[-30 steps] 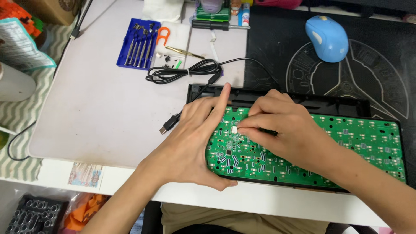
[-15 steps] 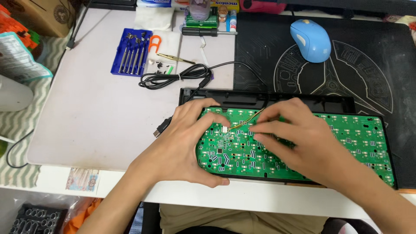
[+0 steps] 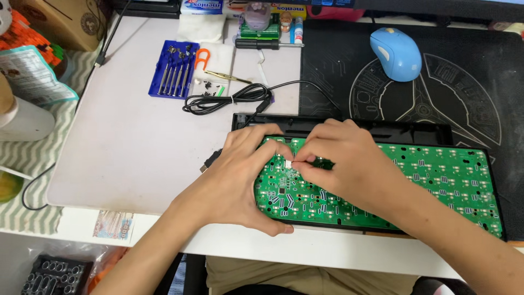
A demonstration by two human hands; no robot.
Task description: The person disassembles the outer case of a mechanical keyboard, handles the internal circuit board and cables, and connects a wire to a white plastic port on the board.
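Note:
A green circuit board (image 3: 436,180) lies in a black keyboard case (image 3: 349,127) at the desk's near edge. My left hand (image 3: 237,180) rests on the board's left end, thumb along the front edge and fingertips bent toward a small white connector (image 3: 288,163). My right hand (image 3: 341,164) comes from the right, its fingertips pinched at that same connector, covering the board's middle. A black cable (image 3: 234,101) lies coiled just behind the case.
A blue screwdriver set (image 3: 173,70), loose screws, an orange tool and brass tweezers (image 3: 226,77) lie at the back. A blue mouse (image 3: 396,53) sits on the black desk mat (image 3: 480,65). A white bottle (image 3: 22,117) stands at far left.
My left index finger was stretched out over the board; now the fingertips curl in and meet my right fingertips at the white connector. The camera view shifted slightly.

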